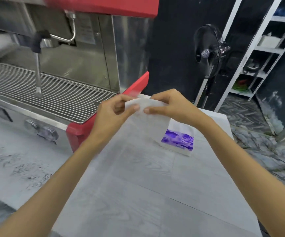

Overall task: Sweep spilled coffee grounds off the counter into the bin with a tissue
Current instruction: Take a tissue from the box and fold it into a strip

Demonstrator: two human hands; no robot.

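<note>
We note left hand (113,109) and right hand (166,104), each grip pinching the top edge of the tissue (149,117), just right of the coffee machine (80,69). Coffee grounds (25,170) lie on the bench (138,194) before that machine.

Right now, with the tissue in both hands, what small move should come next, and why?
Probably bring the tissue down and left onto the coffee grounds: left hand and right hand pinch it above the counter, and the grounds lie unswept in front of the espresso machine.
</note>
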